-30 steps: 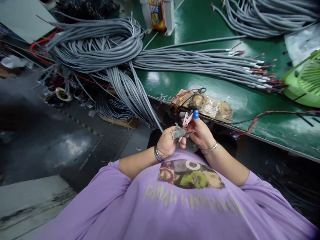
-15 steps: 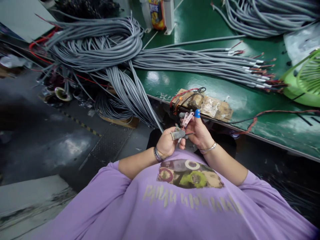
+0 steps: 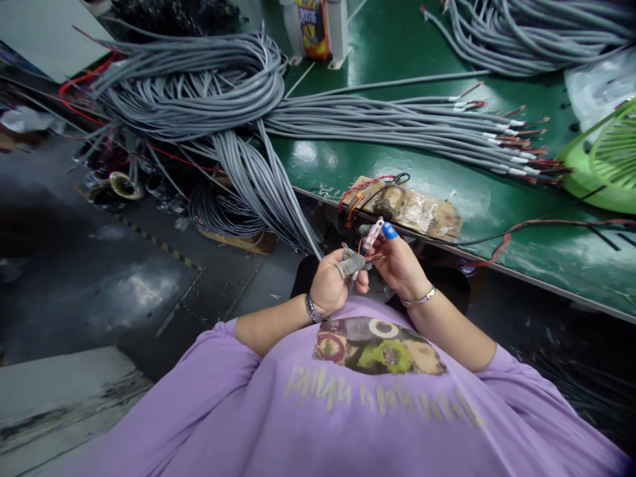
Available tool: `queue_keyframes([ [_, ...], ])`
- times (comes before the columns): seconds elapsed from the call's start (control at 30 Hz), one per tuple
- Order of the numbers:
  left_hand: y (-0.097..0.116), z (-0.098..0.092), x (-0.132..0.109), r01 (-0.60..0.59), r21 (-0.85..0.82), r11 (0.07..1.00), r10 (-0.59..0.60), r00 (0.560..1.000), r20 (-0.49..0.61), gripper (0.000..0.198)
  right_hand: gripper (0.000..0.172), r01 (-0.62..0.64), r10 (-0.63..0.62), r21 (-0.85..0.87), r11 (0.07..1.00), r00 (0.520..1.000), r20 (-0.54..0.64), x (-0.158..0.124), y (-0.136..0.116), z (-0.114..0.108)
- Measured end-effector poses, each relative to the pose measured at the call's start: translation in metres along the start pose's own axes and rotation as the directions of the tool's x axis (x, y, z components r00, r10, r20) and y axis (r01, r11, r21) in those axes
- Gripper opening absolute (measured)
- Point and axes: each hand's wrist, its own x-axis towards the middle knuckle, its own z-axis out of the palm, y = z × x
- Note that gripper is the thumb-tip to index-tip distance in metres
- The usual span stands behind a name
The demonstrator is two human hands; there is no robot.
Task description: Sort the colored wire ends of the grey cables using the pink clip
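Observation:
My left hand is closed around the end of a grey cable, its thumb covered by a grey wrap. Thin coloured wires fan out past that thumb, some towards the other hand. My right hand, with a blue cover on the thumb, grips a small pink clip that looks like a clothes peg. The clip's two handles are pressed together, and its lower end is at the wires. Fingers hide the exact spot where clip and wire meet. Both hands are close together in front of the table edge.
A worn wooden block with cords lies at the green table's front edge. Behind it runs a bundle of grey cables with stripped ends. A coiled cable pile hangs over the left edge. A green fan stands right.
The pink clip's handles were spread and are now squeezed together. My right thumb has tipped towards the left, and the right wrist has shifted slightly right. My left hand has hardly moved.

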Motion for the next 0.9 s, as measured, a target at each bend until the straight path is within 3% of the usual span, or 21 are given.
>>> queue_keyframes([
  [0.17, -0.002, -0.002, 0.002, 0.002, -0.015, 1.000, -0.002, 1.000, -0.006, 0.036, 0.050, -0.020, 0.017, -0.058, 0.998, 0.999, -0.048, 0.001, -0.002, 0.002],
  [0.37, -0.005, -0.003, 0.004, 0.014, 0.000, 1.000, -0.014, 1.000, 0.007, 0.039, 0.045, -0.071, 0.074, 0.055, 0.996, 0.996, -0.046, 0.001, -0.005, 0.003],
  [0.57, -0.007, -0.004, 0.005, 0.026, -0.008, 1.000, -0.026, 1.000, -0.005, 0.036, 0.043, -0.066, 0.069, 0.062, 0.996, 0.997, -0.046, 0.000, -0.004, 0.005],
  [0.9, -0.006, -0.008, -0.006, -0.002, 0.027, 1.000, 0.002, 1.000, 0.011, 0.037, 0.056, -0.162, 0.160, 0.098, 0.982, 0.987, 0.020, 0.001, -0.005, 0.000],
])
